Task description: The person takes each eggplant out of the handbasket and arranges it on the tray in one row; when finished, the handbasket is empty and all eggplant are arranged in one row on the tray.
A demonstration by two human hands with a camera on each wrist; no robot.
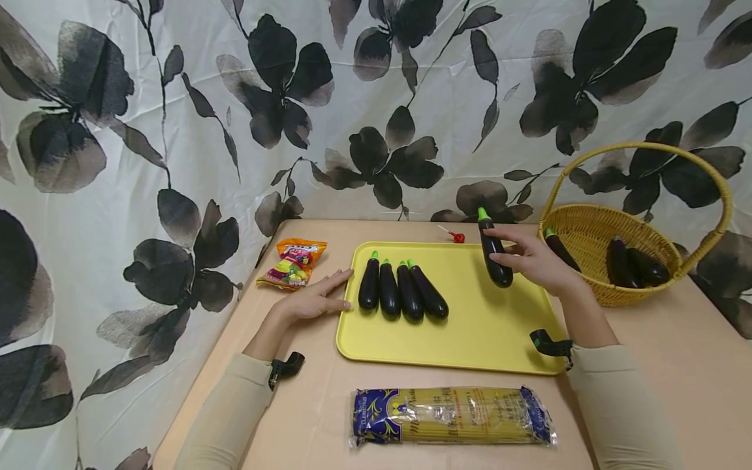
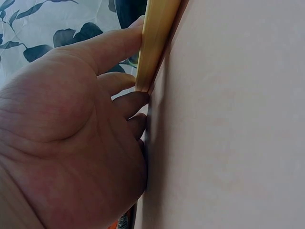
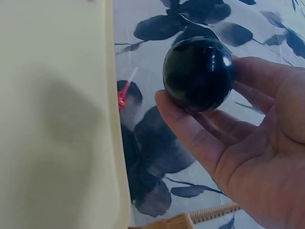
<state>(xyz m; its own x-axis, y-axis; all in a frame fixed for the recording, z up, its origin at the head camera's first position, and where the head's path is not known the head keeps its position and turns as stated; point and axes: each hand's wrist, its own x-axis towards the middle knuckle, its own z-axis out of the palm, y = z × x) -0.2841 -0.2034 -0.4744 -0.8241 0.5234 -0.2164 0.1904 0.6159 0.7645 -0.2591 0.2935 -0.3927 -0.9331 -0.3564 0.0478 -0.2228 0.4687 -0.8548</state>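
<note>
My right hand (image 1: 531, 258) pinches a dark eggplant (image 1: 492, 251) between thumb and fingers, holding it over the right part of a yellow tray (image 1: 470, 339). Its green stem end points away from me. In the right wrist view the eggplant's round, glossy end (image 3: 199, 74) faces the camera. On the tray's left half, several eggplants (image 1: 388, 290) lie side by side in a row, stems pointing away. My left hand (image 1: 311, 297) is beside the tray, its fingertips touching the left rim. From the left wrist, that hand (image 2: 71, 105) shows extended fingers against the tray's edge (image 2: 157, 38).
A yellow wicker basket (image 1: 623, 294) with a tall handle stands at the right, several eggplants inside. Behind the tray lies a red lollipop (image 1: 458, 237). An orange snack bag (image 1: 294, 261) sits at the left, and a spaghetti pack (image 1: 458, 416) lies in front.
</note>
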